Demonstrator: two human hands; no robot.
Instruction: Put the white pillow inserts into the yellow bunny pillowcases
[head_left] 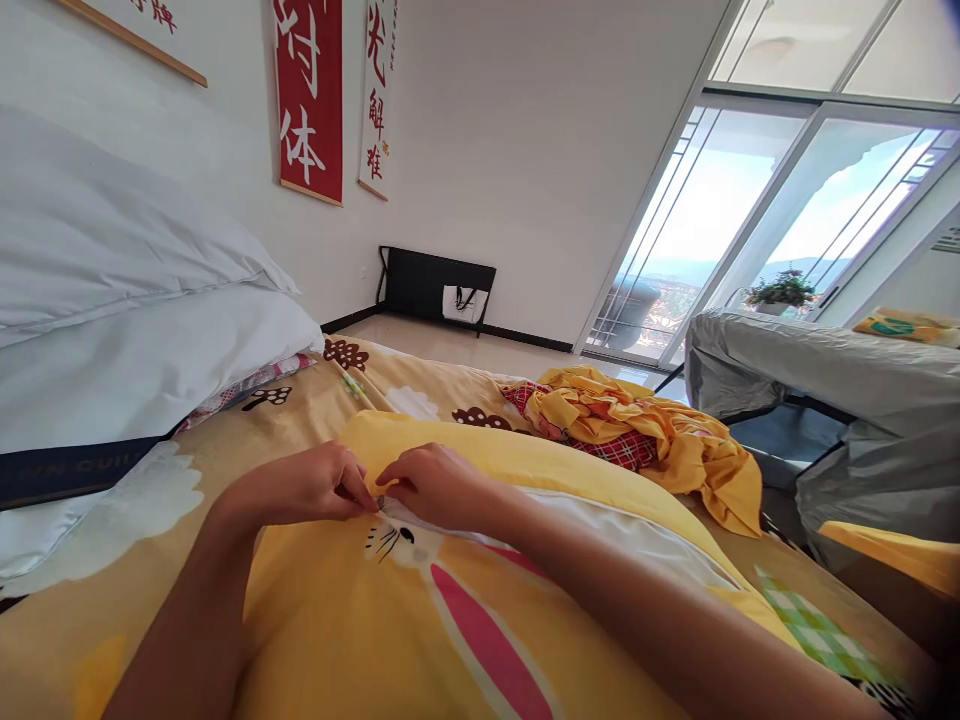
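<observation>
A yellow pillowcase (322, 600) with a printed white rabbit and pink ears lies across the bed in front of me. Along its far side runs a long opening where the white pillow (645, 535) inside shows. My left hand (324, 484) pinches the pillowcase at the left end of this opening, fingers closed. Right beside it, my right hand (439, 485) is also closed on the opening's edge, its fingertips nearly touching the left ones. Whether a zipper pull lies between the fingertips is too small to tell.
White pillows or quilts (150, 300) are stacked on the left. Crumpled yellow and red-checked bedding (637, 415) lies at the bed's far edge. A grey-covered piece of furniture (862, 370) stands right, before the sliding glass door (720, 230). A black folded table (420, 280) leans against the wall.
</observation>
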